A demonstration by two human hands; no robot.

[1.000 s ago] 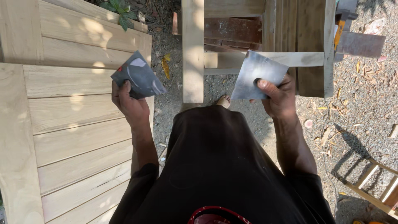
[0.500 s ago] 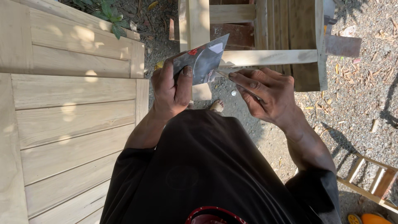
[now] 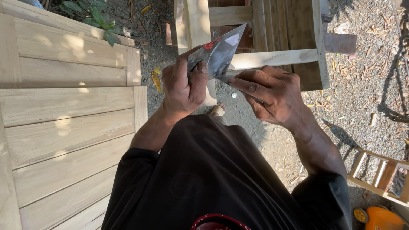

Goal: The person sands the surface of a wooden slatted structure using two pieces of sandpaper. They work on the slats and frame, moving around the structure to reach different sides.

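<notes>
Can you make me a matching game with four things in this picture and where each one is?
Things:
1. grey sheet
2. wood panel
3. green plant
4. orange toy

Places:
A. bottom right corner, on the gravel
B. top left, behind the panel
C. held between the left hand and the right hand
D. along the left side

Pairs: 1-C, 2-D, 3-B, 4-A
</notes>
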